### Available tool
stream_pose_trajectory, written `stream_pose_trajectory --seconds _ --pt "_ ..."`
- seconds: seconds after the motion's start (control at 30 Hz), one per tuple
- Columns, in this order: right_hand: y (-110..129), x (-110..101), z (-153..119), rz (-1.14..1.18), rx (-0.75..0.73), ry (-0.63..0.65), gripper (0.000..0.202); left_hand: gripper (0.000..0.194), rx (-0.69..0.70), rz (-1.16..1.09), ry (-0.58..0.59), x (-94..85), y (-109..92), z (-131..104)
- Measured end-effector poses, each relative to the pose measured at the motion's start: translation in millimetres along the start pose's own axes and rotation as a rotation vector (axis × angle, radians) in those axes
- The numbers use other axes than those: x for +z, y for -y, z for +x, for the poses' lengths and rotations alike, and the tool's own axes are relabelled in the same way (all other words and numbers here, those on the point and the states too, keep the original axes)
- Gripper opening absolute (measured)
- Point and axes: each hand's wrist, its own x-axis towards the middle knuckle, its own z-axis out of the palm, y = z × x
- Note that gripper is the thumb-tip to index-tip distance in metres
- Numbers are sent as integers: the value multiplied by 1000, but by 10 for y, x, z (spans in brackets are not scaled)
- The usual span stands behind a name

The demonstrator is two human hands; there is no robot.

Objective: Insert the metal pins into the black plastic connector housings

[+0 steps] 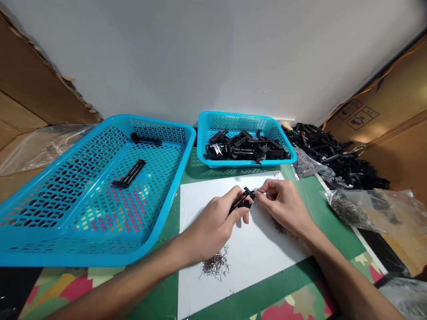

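My left hand (220, 218) is closed round a long slotted black plastic part (240, 202), held tilted above a white sheet (247, 249). At the part's upper end, my right hand (280, 202) pinches a thin metal wire piece (262, 191); whether it touches the part I cannot tell. Below my left wrist lies a small heap of bent metal wire pieces (215, 265). A second heap of small wire pieces (282, 227) is partly hidden beneath my right hand.
On the left stands a large blue basket (167, 211) with two black parts (131, 173) in it. A smaller blue basket (247, 164) behind my hands holds several black parts. Further right are a pile of black parts (353, 166) and a clear bag of metal pieces (352, 211).
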Motion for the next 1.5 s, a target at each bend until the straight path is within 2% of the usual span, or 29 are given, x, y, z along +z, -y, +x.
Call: stream_pose_trajectory --seconds 0.4,0.73,1.13,1.5 --pt "-8 -19 -1 -84 -64 28 17 18 -13 28 12 8 -9 -18" --pt "-35 -79 14 -119 -71 47 24 16 5 -28 6 2 -9 -27" --pt "-46 -37 37 -55 -58 43 27 16 3 -16 8 7 -14 -26" --pt "-21 -15 26 -40 -7 3 27 22 29 9 -89 53 30 -3"
